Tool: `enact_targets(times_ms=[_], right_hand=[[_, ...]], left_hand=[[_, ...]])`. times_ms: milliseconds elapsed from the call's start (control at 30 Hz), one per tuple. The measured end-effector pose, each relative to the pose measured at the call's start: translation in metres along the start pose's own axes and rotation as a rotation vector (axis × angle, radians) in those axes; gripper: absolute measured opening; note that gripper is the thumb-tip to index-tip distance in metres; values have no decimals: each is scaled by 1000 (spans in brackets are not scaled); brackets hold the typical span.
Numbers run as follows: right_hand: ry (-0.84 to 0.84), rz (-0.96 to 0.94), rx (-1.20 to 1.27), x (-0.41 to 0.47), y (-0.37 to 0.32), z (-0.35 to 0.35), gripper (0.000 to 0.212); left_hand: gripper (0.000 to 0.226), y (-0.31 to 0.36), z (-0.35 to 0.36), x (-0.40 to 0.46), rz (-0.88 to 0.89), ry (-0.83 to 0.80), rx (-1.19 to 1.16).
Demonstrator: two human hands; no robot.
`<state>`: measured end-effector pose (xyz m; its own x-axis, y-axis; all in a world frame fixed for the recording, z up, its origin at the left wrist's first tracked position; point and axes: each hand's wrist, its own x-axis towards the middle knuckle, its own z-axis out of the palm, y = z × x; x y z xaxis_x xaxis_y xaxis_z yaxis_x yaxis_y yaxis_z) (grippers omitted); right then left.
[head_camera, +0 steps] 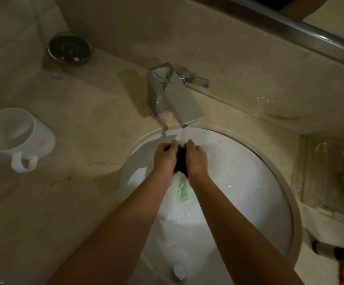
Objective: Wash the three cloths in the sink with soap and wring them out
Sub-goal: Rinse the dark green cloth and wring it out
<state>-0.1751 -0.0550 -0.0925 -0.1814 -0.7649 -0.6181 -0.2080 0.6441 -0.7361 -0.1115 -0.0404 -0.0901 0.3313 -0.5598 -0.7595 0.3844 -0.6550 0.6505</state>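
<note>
- Gripping a dark cloth (pixel 181 159) from both sides, left hand (pixel 165 159) and right hand (pixel 196 160) curl around it under the faucet (pixel 175 95) stream, at 12 o'clock in the sink (pixel 249 182).
- A green cloth (pixel 182 192) lies just below the wrists, toward 6 o'clock.
- A white cup (pixel 12 136) stands at 9 o'clock on the counter.

I see a dark cloth (pixel 181 159) bunched up under the faucet (pixel 174 93) stream, over the white sink (pixel 249 182). A pale green cloth (pixel 182 191) lies crumpled in the basin just below it; the third I can't make out.
</note>
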Motion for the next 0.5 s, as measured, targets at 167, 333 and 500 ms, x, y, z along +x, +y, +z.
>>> enact_targets(times_ms=[167, 333, 500], right_hand=[[-148, -120, -20, -8, -10, -25, 16], [-291, -267, 63, -14, 7, -16, 17], [-90, -138, 43, -19, 5, 4, 50]], left_hand=[[48, -7, -20, 0, -204, -255, -378], [39, -9, -8, 2, -5, -117, -465], [35, -3, 10, -12, 452, 149, 44]])
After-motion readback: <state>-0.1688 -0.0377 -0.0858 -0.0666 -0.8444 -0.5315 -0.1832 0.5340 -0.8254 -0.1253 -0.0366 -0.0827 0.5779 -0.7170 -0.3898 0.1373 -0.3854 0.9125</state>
